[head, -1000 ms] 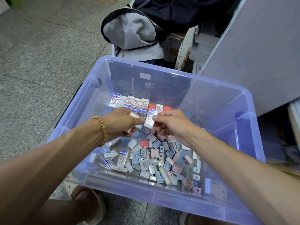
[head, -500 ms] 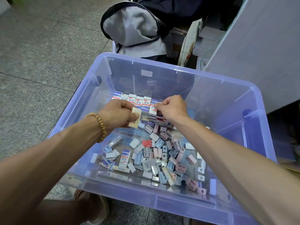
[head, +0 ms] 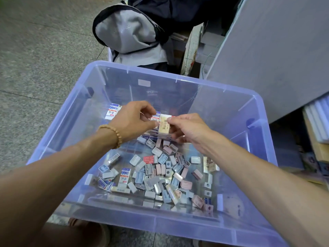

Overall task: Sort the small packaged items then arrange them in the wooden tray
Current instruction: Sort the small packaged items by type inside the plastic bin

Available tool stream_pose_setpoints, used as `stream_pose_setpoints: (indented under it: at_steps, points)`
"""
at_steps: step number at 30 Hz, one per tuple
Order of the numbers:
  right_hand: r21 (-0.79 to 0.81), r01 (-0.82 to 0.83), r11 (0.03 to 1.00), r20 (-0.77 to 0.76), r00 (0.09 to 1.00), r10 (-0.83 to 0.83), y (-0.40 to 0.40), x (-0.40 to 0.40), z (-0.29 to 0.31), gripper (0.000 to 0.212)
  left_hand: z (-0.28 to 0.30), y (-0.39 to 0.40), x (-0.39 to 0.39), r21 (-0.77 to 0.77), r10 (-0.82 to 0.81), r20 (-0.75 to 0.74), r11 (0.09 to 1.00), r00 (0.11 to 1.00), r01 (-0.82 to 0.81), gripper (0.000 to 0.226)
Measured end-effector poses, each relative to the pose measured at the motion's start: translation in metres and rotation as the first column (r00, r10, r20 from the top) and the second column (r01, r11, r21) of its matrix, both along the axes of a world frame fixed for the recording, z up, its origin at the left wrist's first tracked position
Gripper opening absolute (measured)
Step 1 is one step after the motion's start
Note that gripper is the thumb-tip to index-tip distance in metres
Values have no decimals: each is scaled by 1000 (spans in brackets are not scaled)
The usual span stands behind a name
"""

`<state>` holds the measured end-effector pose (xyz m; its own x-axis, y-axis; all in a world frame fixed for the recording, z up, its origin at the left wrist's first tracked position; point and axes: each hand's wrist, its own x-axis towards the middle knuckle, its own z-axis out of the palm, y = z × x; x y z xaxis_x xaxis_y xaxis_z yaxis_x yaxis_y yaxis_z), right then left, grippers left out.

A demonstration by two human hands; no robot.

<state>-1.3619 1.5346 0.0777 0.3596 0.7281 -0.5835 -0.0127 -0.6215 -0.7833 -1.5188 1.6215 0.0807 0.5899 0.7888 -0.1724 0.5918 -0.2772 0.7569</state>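
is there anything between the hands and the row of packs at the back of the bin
Nothing visible. The left hand and right hand both pinch a cream pack right at the row of white-and-blue packs in the clear purple-tinted plastic bin. Loose packs lie nearer the camera.

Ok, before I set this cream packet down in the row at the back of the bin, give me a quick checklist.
1. Cream packet held: ok, right hand pinches it, left hand at its other edge.
2. Row of blue-and-white packets standing upright: ok.
3. Free slot at the row's end: cannot tell, hands cover it.
4. Loose pile clear of the row: ok.
5. Wooden tray in view: not ok, only the plastic bin.
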Motion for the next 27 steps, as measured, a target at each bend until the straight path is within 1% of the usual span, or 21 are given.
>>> stream_pose_setpoints:
  at_steps: [1, 2, 3, 5, 6, 9, 10, 11, 12, 14, 15, 16, 17, 19, 22, 25, 27]
  points:
    - [-24, -2, 1000, 125, 992, 5, 2, 5, -4, 18, -4, 3, 1, 165, -54, -101, 984, 993, 70, 24]
    - [-38, 8, 999, 218, 976, 1, 5, 10, -9, 21, -9, 7, 2, 270, -102, -184, 951, 978, 150, 28]
    - [-35, 26, 999, 264, 965, -16, 9, 13, -14, 24, -14, 10, 3, 328, -144, -252, 918, 957, 224, 32]
    - [-9, 47, 999, 269, 962, -43, 17, 15, -25, 28, -24, 16, 6, 381, -198, -360, 861, 912, 338, 34]
    - [8, 55, 998, 248, 967, -56, 21, 14, -30, 28, -27, 17, 6, 395, -212, -387, 841, 897, 369, 34]
    - [63, 64, 996, 230, 970, -76, 25, 10, -38, 23, -31, 20, 6, 436, -250, -412, 790, 876, 430, 33]
    - [88, 30, 996, 272, 961, -53, 23, 9, -39, 18, -32, 21, 5, 441, -261, -417, 780, 871, 445, 33]
    - [106, -47, 993, 358, 934, 6, 19, 10, -38, 11, -32, 23, 3, 443, -273, -422, 770, 865, 459, 33]
    - [107, -168, 980, 472, 876, 99, 15, 10, -36, 8, -32, 25, 2, 444, -285, -425, 762, 859, 472, 33]
    - [15, -429, 903, 692, 656, 300, 10, 9, -36, 24, -32, 29, -2, 437, -309, -417, 756, 855, 487, 34]
    - [-24, -497, 867, 755, 560, 342, 10, 7, -37, 28, -31, 30, -3, 441, -315, -413, 752, 855, 490, 34]
    - [-27, -524, 852, 792, 508, 338, 11, 6, -38, 26, -32, 31, -4, 451, -318, -410, 744, 855, 493, 34]
    - [-14, -528, 849, 816, 484, 315, 13, 5, -38, 23, -32, 32, -4, 460, -320, -409, 736, 854, 496, 33]
    - [9, -526, 851, 834, 474, 284, 17, 6, -41, 22, -33, 33, -4, 465, -323, -402, 734, 857, 495, 33]
    - [4, -538, 843, 824, 479, 302, 20, 10, -43, 24, -36, 35, -4, 466, -327, -389, 737, 861, 490, 34]
    - [3, -542, 841, 833, 466, 298, 19, 9, -43, 24, -33, 34, -4, 439, -317, -422, 748, 849, 497, 32]
    - [5, -546, 838, 834, 465, 298, 19, 8, -43, 24, -29, 28, -5, 484, -317, -417, 716, 852, 503, 25]
